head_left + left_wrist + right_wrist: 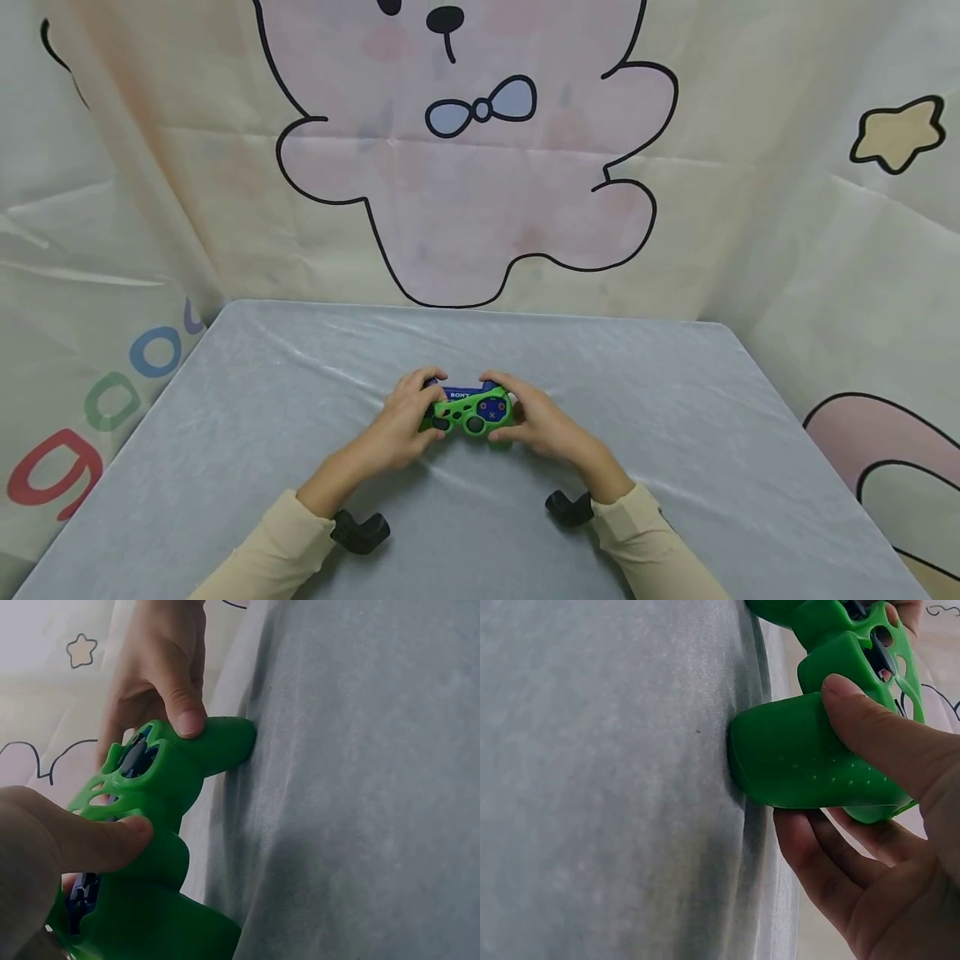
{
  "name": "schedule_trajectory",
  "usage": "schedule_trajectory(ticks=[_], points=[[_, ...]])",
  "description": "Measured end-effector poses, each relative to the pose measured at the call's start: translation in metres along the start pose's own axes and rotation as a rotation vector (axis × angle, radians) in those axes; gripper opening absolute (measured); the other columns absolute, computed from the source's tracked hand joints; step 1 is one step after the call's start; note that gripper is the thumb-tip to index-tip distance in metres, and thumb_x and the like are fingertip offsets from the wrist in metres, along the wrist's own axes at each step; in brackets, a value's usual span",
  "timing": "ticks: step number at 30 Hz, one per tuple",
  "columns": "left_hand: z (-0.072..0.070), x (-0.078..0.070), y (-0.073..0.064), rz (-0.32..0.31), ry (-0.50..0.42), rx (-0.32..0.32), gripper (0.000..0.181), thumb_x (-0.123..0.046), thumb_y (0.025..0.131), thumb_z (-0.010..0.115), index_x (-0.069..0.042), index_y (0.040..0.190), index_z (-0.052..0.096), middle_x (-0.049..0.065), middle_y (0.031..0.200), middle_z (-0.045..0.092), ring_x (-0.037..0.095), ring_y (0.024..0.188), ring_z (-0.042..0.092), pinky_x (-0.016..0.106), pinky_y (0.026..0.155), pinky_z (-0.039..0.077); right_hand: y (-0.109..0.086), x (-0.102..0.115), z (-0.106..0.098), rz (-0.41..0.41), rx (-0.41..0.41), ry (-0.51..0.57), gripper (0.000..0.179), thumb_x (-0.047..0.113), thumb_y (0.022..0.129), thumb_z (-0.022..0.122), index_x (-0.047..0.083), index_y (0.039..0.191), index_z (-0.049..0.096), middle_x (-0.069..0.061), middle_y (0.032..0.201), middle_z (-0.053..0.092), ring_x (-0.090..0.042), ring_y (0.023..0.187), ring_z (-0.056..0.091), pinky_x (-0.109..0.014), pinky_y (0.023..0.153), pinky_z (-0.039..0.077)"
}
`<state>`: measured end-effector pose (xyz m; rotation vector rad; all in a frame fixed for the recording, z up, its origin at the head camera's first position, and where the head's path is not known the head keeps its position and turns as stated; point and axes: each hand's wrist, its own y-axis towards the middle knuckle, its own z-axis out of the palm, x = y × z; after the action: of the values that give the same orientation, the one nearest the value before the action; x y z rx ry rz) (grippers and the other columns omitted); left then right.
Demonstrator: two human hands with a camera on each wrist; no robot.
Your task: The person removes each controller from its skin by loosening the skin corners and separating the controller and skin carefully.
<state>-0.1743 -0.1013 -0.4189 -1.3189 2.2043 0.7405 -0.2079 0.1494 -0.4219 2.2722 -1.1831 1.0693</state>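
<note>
A blue game controller (459, 395) sits in a green silicone cover (468, 407) at the middle of the table. Its back edge, with a SONY mark, lies bare beyond the cover, and pale gaps show through some openings in the left wrist view. My left hand (405, 419) grips the left end, thumb (112, 841) pressed on the green face. On the other end, my right hand (546, 423) holds on with its thumb (870, 724) over the cover and its fingers (825, 870) underneath. The green handle ends (780, 750) come right down at the cloth.
Grey velvety cloth (300, 358) covers the table. A printed curtain (465, 192) with a cartoon animal hangs behind it and along both sides. Black wrist devices (362, 533) stick out inward from the beige sleeves (277, 542).
</note>
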Motion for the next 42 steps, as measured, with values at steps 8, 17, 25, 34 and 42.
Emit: schedule_trajectory(ticks=[8, 17, 25, 34, 42], points=[[0.005, 0.003, 0.000, 0.003, -0.041, -0.103, 0.032, -0.004, 0.076, 0.087, -0.015, 0.079, 0.056, 0.013, 0.141, 0.054, 0.038, 0.136, 0.042, 0.057, 0.110, 0.038, 0.000, 0.002, 0.002, 0.031, -0.019, 0.036, 0.082, 0.010, 0.087, 0.080, 0.017, 0.156, 0.037, -0.014, 0.123, 0.065, -0.012, 0.071, 0.062, -0.027, 0.060, 0.051], [0.001, 0.008, -0.002, 0.099, 0.168, -0.150, 0.035, -0.016, 0.071, 0.092, -0.013, 0.098, 0.070, 0.010, 0.135, 0.058, 0.034, 0.132, 0.048, 0.055, 0.108, 0.044, 0.000, -0.002, 0.003, 0.032, -0.014, 0.088, 0.080, 0.010, 0.088, 0.078, 0.016, 0.156, 0.037, -0.015, 0.115, 0.064, -0.011, 0.060, 0.051, -0.024, 0.055, 0.044], [-0.006, 0.011, -0.002, 0.091, 0.058, -0.008, 0.044, -0.008, 0.076, 0.088, -0.010, 0.113, 0.063, 0.017, 0.145, 0.050, 0.039, 0.137, 0.044, 0.055, 0.110, 0.043, 0.000, -0.010, 0.002, 0.009, -0.003, 0.137, 0.079, 0.008, 0.089, 0.076, 0.013, 0.157, 0.035, -0.018, 0.124, 0.063, -0.011, 0.060, 0.052, -0.023, 0.054, 0.043], [-0.005, 0.010, 0.002, 0.111, 0.015, -0.056, 0.031, -0.008, 0.081, 0.084, -0.011, 0.108, 0.068, 0.014, 0.143, 0.054, 0.039, 0.138, 0.044, 0.058, 0.113, 0.039, 0.004, -0.006, -0.002, 0.027, -0.007, 0.121, 0.079, 0.011, 0.090, 0.076, 0.016, 0.157, 0.035, -0.017, 0.130, 0.060, -0.012, 0.060, 0.050, -0.024, 0.054, 0.043], [0.001, 0.013, 0.002, 0.185, 0.117, -0.118, 0.021, -0.008, 0.078, 0.086, -0.017, 0.090, 0.071, 0.007, 0.126, 0.059, 0.033, 0.132, 0.048, 0.056, 0.112, 0.040, 0.003, -0.008, 0.002, 0.042, -0.002, 0.146, 0.078, 0.011, 0.091, 0.075, 0.014, 0.157, 0.034, -0.019, 0.128, 0.060, -0.012, 0.059, 0.048, -0.024, 0.053, 0.042]])
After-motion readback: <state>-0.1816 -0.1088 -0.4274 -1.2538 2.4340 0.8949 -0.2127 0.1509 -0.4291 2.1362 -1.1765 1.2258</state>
